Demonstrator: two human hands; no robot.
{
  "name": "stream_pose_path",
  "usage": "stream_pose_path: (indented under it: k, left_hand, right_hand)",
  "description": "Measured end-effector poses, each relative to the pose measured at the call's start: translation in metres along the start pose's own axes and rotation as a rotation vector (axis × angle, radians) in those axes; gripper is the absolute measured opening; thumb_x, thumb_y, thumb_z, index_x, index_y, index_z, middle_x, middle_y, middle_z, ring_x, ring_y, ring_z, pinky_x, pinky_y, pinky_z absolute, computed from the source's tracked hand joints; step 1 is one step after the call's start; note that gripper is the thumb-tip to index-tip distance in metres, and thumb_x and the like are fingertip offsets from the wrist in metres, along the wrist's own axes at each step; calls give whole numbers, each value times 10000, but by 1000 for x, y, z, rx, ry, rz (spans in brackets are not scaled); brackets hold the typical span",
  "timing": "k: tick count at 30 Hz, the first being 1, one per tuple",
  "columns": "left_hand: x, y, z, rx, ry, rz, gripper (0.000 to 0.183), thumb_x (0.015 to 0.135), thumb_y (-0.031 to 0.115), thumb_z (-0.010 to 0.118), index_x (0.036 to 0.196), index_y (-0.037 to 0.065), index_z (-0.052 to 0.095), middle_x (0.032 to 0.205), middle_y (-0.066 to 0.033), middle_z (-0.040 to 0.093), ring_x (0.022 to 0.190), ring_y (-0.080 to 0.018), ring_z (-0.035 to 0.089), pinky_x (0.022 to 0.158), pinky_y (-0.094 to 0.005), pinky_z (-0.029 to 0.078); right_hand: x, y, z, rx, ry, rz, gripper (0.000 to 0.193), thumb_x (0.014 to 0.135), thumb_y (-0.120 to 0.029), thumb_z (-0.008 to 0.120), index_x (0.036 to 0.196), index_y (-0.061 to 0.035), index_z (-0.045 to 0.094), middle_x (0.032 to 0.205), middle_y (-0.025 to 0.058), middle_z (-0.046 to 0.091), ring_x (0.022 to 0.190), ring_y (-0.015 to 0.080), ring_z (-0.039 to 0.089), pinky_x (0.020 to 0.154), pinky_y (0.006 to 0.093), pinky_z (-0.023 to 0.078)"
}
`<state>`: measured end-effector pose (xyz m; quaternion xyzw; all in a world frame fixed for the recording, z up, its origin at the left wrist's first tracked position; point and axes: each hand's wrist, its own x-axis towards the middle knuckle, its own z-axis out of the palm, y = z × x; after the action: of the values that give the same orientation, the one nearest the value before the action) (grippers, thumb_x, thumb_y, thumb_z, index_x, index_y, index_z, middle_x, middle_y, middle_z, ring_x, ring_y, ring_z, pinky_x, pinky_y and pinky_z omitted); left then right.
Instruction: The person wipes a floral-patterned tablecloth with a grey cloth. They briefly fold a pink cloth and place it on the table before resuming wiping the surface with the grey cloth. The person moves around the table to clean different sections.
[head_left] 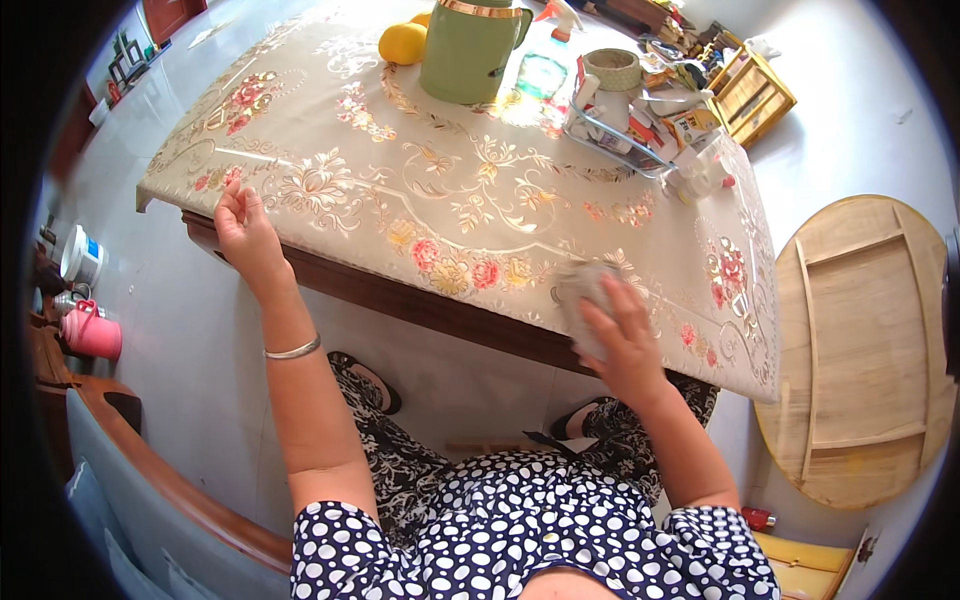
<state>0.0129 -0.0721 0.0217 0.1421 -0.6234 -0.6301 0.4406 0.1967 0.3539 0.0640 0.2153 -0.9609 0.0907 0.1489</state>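
Observation:
My right hand [625, 345] presses a crumpled grey-beige rag [588, 290] onto the tablecloth near the table's front edge; hand and rag are slightly blurred. The tablecloth [400, 215] is cream and glossy, with gold scrollwork and pink and yellow flowers. At the left front edge, my left hand [247, 230] has its fingers curled in over the cloth. Whether they pinch anything is hidden.
A green thermos jug [470, 50], yellow fruit [403, 44] and a spray bottle [545, 65] stand at the back. A cluttered basket [620, 140] and a clear jar [700, 175] are to the right. A round wooden board [865, 350] leans beyond the table, and a pink bucket [92, 333] is at left.

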Motion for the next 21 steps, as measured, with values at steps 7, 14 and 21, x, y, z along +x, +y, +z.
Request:
stream_pose_path:
  k: [7, 14, 21]
  left_hand:
    - [-4, 2, -5, 15, 4, -2, 266, 936, 104, 585, 1173, -14, 554, 1037, -46, 594, 935, -103, 555, 849, -230, 455]
    - [2, 5, -20, 9, 58, 14, 259, 932, 93, 588, 1168, -8, 555, 1012, -38, 594, 926, -97, 552, 849, -229, 446]
    - [-1, 7, -18, 45, 96, 37, 263, 908, 146, 606, 1132, 10, 593, 970, -64, 626, 869, -140, 570, 818, -293, 476]
  right_hand:
    - [-139, 86, -62, -155, 55, 449, 908, 543, -137, 873, 1337, -89, 437, 1472, 189, 310, 1327, 402, 327, 1090, 476, 310]
    - [-112, 71, -50, -160, 50, 228, 762, 627, -162, 821, 1310, -100, 487, 1455, 170, 361, 1323, 405, 342, 1094, 495, 307]
    - [-16, 7, -11, -104, -2, -60, 628, 650, -105, 772, 1240, -117, 555, 1430, 160, 398, 1274, 411, 406, 1034, 494, 389]
